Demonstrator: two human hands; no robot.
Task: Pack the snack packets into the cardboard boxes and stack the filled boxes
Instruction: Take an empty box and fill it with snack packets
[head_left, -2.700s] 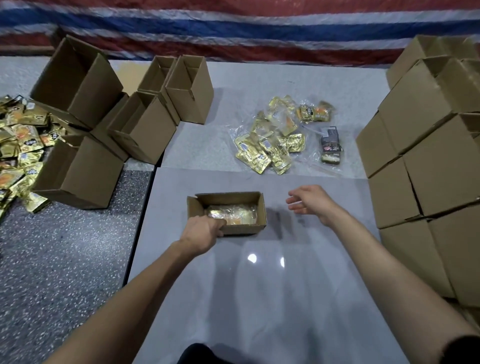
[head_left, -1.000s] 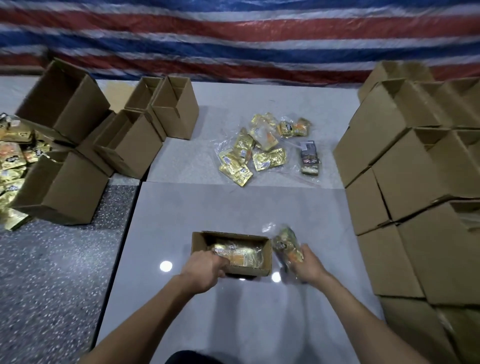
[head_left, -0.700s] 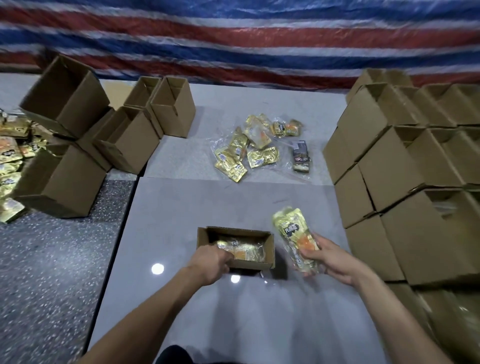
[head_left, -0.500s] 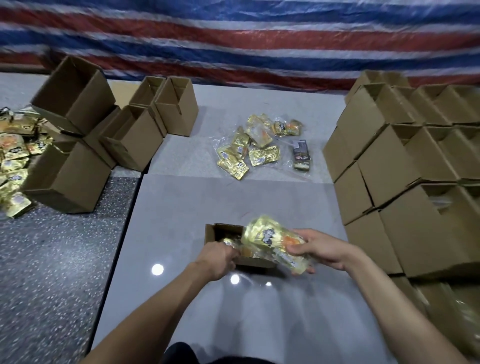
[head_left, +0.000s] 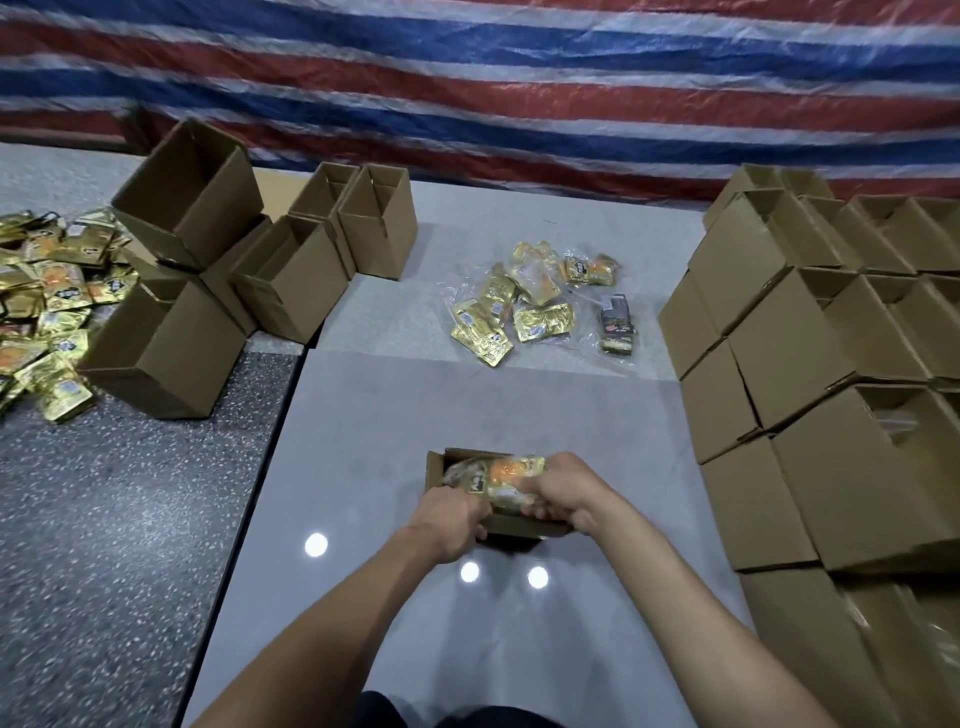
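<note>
Matt cardboard box (head_left: 524, 524); glossy, seemingly foil packet (head_left: 511, 475).

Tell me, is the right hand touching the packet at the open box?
Touching. The head view shows the right hand gripping the packet at its right end, no gap, over the box.

grey tile floor (head_left: 395, 415) | small box (head_left: 435, 470) | open boxes (head_left: 291, 291) | snack packets (head_left: 540, 319) | stacked boxes (head_left: 789, 358)

Bare left hand (head_left: 453, 519) and bare right hand (head_left: 569, 493), unsleeved forearms (head_left: 332, 639), black clothing (head_left: 395, 712) low between them.
</note>
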